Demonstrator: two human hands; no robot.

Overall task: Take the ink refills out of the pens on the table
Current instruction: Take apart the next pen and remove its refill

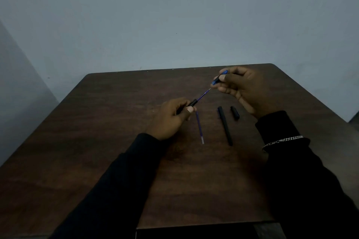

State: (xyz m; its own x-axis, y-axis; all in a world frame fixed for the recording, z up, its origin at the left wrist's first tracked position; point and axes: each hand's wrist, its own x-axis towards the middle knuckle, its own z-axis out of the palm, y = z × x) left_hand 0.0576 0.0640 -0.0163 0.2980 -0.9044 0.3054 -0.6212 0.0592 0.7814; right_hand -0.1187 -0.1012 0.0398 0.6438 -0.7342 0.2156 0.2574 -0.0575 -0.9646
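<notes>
My left hand (pixel 173 117) grips a black pen barrel (pixel 191 103) above the dark wooden table (pixel 108 122). A thin blue ink refill (pixel 204 94) sticks out of the barrel's front end, pointing up and right. My right hand (pixel 242 89) pinches a small blue-and-black pen tip piece (pixel 219 77), held apart from the refill's point. A loose blue refill (pixel 200 128) lies on the table below my left hand. To its right lies an empty black barrel (pixel 225 125), and beside that a short black cap piece (pixel 235 113).
A pale wall stands right behind the table's far edge. A silver chain bracelet (pixel 281 140) sits over my right black sleeve. A dark object (pixel 194 233) lies at the table's near edge.
</notes>
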